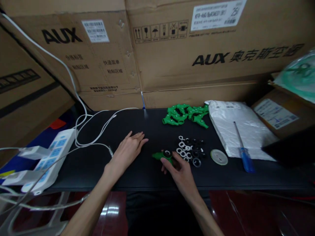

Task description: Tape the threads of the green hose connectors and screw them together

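Note:
My right hand [180,170] grips a green plastic pipe fitting [158,155] just above the black tabletop [152,178]. A dark round opening on the fitting faces up. My left hand [131,146] rests flat on the table to the left, fingers stretched out and holding nothing. Just right of my right hand lie several white rings [182,145] and black rings [195,153], along with a clear ring [196,162]. Farther back is a heap of similar green fittings [176,114].
A white power strip [57,154] with plugs and white cables [98,136] takes up the left side. At right are a round pale disc [219,157], a blue screwdriver [246,159], a white plastic bag [231,118] and a carton [278,108]. Large AUX cardboard boxes [167,62] stand behind.

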{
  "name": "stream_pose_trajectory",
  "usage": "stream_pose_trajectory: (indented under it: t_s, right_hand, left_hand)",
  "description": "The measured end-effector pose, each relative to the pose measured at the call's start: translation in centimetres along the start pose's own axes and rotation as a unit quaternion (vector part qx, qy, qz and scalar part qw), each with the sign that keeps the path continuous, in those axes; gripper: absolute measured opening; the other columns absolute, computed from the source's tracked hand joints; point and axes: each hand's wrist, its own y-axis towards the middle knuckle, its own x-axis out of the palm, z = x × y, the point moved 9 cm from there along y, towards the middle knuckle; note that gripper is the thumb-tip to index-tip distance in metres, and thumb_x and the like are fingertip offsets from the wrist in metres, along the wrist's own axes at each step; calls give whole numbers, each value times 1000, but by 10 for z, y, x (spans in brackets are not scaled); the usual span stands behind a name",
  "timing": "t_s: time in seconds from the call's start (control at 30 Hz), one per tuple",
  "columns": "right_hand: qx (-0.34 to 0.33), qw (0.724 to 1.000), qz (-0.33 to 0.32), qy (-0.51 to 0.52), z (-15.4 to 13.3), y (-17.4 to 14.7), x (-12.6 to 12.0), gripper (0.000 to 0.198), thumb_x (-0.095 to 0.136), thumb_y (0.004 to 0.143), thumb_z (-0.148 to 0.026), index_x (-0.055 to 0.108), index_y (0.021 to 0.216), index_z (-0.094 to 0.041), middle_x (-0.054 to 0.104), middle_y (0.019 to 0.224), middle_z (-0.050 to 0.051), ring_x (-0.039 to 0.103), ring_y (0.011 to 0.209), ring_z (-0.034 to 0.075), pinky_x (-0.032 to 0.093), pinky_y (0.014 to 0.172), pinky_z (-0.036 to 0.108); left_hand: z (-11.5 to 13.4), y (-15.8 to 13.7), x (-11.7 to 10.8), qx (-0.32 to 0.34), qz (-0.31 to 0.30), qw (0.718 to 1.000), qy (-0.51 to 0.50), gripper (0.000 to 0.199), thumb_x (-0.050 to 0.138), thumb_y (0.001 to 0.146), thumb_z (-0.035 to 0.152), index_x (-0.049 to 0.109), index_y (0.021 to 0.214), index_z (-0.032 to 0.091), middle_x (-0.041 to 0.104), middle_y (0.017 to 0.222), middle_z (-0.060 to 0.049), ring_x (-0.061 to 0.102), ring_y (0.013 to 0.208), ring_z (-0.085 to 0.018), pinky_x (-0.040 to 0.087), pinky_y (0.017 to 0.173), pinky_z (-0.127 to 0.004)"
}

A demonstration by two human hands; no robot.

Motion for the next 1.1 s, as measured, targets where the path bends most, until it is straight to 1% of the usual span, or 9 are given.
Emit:
stream_pose_trajectory:
  t_s: [0.2, 0.3, 0.4, 0.47, 0.6, 0.8, 0.87, 0.97, 1.1]
  right_hand:
    - [-1, 1000, -8, -12, -2, 1, 0, 30, 74, 88, -48, 70, 93, -19, 60, 71, -1, 59, 62, 14, 48, 59, 27]
    - [-5, 1000, -17, -21, -2, 1, 0, 29, 73, 90, -47, 71, 96, -19, 60, 74, -1, 59, 63, 14, 47, 59, 27]
    - [-18, 999, -22, -35, -4, 0, 0, 28, 73, 91, -45, 72, 100, -19, 60, 78, -1, 59, 66, 14, 47, 61, 27]
    - [-30, 998, -26, -49, -6, -1, 0, 25, 74, 90, -42, 73, 103, -20, 61, 84, 0, 59, 70, 14, 46, 64, 28]
    - [-48, 996, -20, -75, -9, -2, -1, 20, 75, 90, -38, 74, 98, -21, 60, 85, 1, 56, 75, 15, 44, 66, 28]
    - [-57, 993, 6, -100, -7, -1, -4, 21, 74, 91, -40, 70, 86, -19, 58, 80, -1, 57, 73, 15, 45, 64, 27]
    - [-72, 991, 3, -114, -7, -1, -3, 18, 74, 90, -37, 72, 89, -19, 60, 84, 0, 58, 76, 16, 46, 67, 27]
    - [-104, 985, -3, -134, -11, -3, -1, 21, 70, 94, -29, 73, 113, -22, 67, 99, 3, 64, 91, 18, 50, 78, 29]
    - [-145, 974, 0, -172, -19, -7, 5, 24, 69, 94, -23, 71, 118, -22, 69, 102, 3, 67, 92, 17, 54, 83, 29]
  left_hand:
    - [-14, -15, -1, 20, 6, 1000, 8, 68, 25, 106, 61, 73, 126, 17, 76, 125, -13, 75, 108, -32, 49, 114, -53]
    - [-16, -16, -13, 13, 20, 1000, -4, 76, 21, 104, 66, 74, 125, 17, 77, 122, -13, 73, 112, -34, 44, 117, -57]
    - [4, -15, -30, -10, 51, 994, -97, 62, 35, 104, 62, 66, 137, 19, 71, 135, -10, 65, 128, -32, 40, 121, -56]
    - [25, -17, -32, -28, 49, 978, -203, 49, 48, 104, 54, 62, 142, 27, 68, 139, -3, 57, 137, -29, 51, 114, -52]
    - [75, -31, -23, 27, 6, 932, -360, 37, 52, 106, 34, 62, 141, 30, 67, 141, 2, 60, 135, -22, 47, 118, -46]
    - [41, -78, -34, -154, 134, 920, -334, 27, 59, 102, 35, 71, 126, 31, 79, 117, 1, 72, 116, -22, 56, 109, -44]
    - [47, -77, -33, -141, 123, 923, -336, 30, 64, 100, 34, 68, 129, 31, 73, 130, -1, 68, 123, -21, 54, 110, -41]
    - [65, -57, -23, -81, 86, 921, -371, 42, 67, 98, 30, 61, 139, 29, 61, 147, -3, 59, 134, -19, 48, 116, -38]
    - [62, -38, -18, -81, 104, 915, -381, 31, 60, 102, 28, 66, 132, 24, 69, 134, -4, 65, 126, -17, 50, 113, -35]
